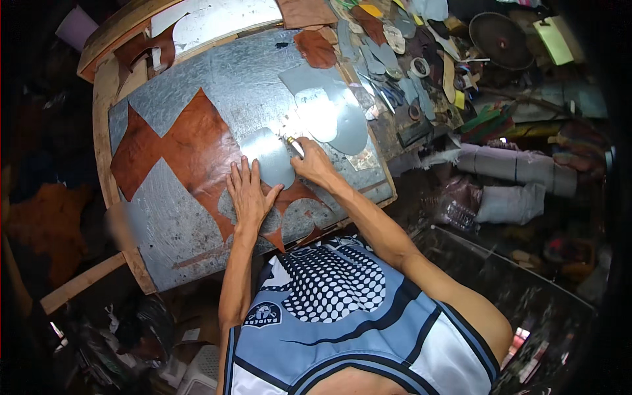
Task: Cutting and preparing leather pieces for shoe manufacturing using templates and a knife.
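A brown piece of leather (201, 141) lies on the grey metal-topped table, its outline cut into points and curves. On its right part rests a smooth grey pattern plate (268, 157) with rounded ends. My left hand (247, 197) is spread flat, fingers pressing on the leather and the plate's near left edge. In my right hand (312, 163) is a slim craft knife (296, 146) with a pale handle and a yellow-and-dark collar. Its tip is at the plate's upper right edge; glare blurs the blade there.
Further grey pattern plates (347, 125) overlap to the right of my hands. A reddish-brown leather scrap (315, 49) lies at the table's far edge. Beyond stand patterns, scissors (390, 95), a tape roll (419, 66) and a dark round dish (501, 41). Wrapped rolls (517, 168) lie to the right.
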`<state>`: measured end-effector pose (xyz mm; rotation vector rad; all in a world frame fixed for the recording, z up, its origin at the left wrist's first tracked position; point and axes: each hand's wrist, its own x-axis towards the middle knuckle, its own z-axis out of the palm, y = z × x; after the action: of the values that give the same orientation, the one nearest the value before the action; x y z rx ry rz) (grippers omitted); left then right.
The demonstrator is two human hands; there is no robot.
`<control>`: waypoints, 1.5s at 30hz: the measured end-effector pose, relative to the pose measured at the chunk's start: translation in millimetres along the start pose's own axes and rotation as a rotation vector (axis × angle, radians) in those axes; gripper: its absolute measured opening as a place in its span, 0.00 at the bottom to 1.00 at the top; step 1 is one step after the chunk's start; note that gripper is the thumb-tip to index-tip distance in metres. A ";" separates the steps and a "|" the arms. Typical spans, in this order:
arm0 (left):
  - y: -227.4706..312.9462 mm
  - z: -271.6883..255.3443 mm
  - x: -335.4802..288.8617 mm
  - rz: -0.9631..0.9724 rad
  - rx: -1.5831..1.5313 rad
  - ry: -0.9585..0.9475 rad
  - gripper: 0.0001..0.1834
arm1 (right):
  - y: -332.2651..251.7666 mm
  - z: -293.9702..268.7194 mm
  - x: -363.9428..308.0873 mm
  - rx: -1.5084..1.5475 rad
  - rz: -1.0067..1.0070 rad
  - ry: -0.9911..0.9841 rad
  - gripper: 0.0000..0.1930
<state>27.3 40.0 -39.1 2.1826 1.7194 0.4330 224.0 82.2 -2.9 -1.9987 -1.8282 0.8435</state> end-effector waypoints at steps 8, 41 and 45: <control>-4.4 0.6 5.8 0.052 -0.016 0.034 0.46 | -9.9 -1.3 7.3 0.604 0.228 0.074 0.11; -2.4 -24.4 -8.1 -0.010 0.236 -0.126 0.46 | 231.7 -273.4 292.2 0.479 0.203 0.788 0.13; -2.1 -23.8 -6.6 -0.004 0.265 -0.160 0.46 | 291.2 -370.4 358.9 0.437 0.353 0.822 0.09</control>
<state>13.8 35.6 -18.8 2.3198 1.7767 0.0276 685.3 451.5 38.4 -1.9601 -0.7816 0.3484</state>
